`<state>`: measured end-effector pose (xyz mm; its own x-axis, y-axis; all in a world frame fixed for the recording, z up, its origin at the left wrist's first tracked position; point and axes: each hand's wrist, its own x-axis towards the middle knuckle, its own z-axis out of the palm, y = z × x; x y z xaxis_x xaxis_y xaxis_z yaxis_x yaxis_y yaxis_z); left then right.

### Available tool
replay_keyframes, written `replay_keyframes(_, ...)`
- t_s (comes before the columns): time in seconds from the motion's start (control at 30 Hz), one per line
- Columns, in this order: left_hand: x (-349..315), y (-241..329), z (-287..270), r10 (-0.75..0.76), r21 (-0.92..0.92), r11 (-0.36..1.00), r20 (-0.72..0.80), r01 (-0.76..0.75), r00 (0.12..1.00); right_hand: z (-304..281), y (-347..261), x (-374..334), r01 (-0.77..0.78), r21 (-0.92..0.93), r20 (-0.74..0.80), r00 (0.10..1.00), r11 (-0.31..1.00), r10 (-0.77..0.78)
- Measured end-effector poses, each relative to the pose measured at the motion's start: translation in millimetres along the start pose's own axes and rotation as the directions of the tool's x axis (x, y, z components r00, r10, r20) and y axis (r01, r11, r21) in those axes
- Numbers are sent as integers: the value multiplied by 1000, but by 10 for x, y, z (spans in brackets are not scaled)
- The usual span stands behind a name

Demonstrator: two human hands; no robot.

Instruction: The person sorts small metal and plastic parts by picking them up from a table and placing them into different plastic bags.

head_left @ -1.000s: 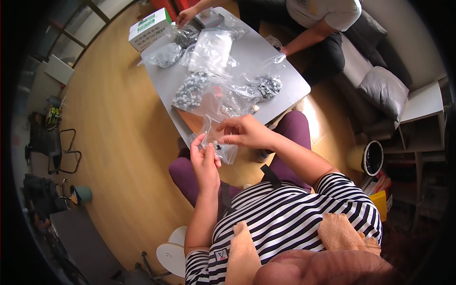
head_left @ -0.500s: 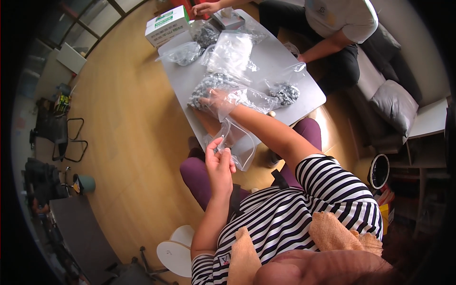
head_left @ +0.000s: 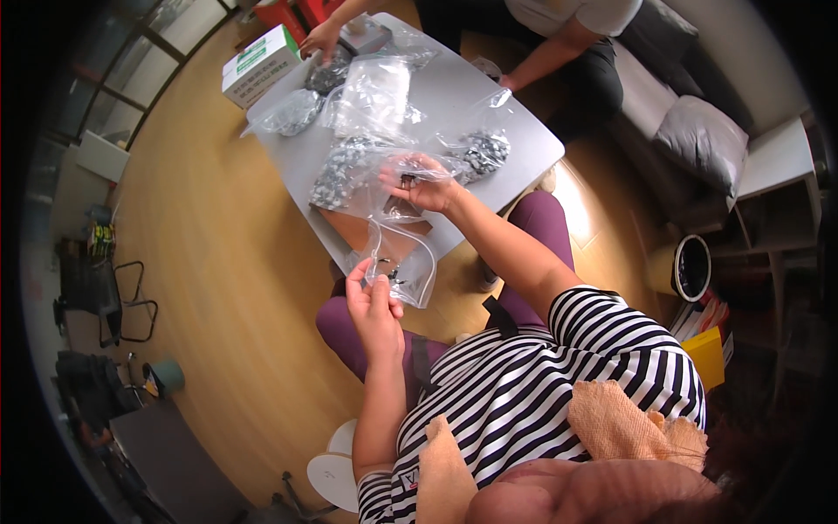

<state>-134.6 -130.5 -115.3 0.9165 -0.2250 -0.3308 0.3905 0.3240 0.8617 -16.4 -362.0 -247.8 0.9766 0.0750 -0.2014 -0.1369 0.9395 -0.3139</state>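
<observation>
My left hand (head_left: 377, 307) pinches the edge of a clear zip bag (head_left: 422, 278) in front of the table's near edge. A few small dark pieces show inside the bag. Beyond it my right hand (head_left: 421, 185) is turned palm up, fingers loosely extended. It cradles a few small dark pieces (head_left: 407, 181), too small to name. Beside that hand a heap of small grey and white pieces (head_left: 339, 175) lies in clear plastic. A tan, flat-looking thing (head_left: 349, 229) shows below the heap, partly hidden by the bag.
On the grey table (head_left: 532, 131) are another bag of dark and grey pieces (head_left: 485, 154), a stack of clear bags (head_left: 375, 92) and a filled bag (head_left: 292, 112). A white carton (head_left: 260, 68) stands at the far left. A co-worker's hand (head_left: 323, 42) touches a dark bag.
My right hand has lifted out of the heap and turned palm up with small dark pieces in it. My left hand still holds the zip bag. The view has shifted, and the co-worker's hand moved lower.
</observation>
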Motion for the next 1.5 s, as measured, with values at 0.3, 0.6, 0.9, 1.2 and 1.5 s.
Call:
replay_keyframes(0.3, -67, -22, 103, 39, 34, 999, -31, -38, 999, -33, -32, -385, -102, 239, 88, 993, 966, 83)
replay_keyframes(0.6, -125, -96, 64, 51, 61, 997, 0, -51, 999, -37, 94, -212, 71, -930, -85, 913, 361, -399)
replay_keyframes(0.9, -114, -82, 1, 57, 72, 996, 1, -57, 998, 359, 188, -331, -227, -920, -109, 931, -318, -350)
replay_keyframes(1.2, -19, -55, 162, 33, 47, 998, 33, -35, 999, 1349, 147, -1263, 192, -892, 165, 981, -408, 101)
replay_keyframes(1.5, -58, 97, -23, 96, -5, 995, -37, -96, 995, 935, 46, -947, 26, -946, 144, 927, -324, -346)
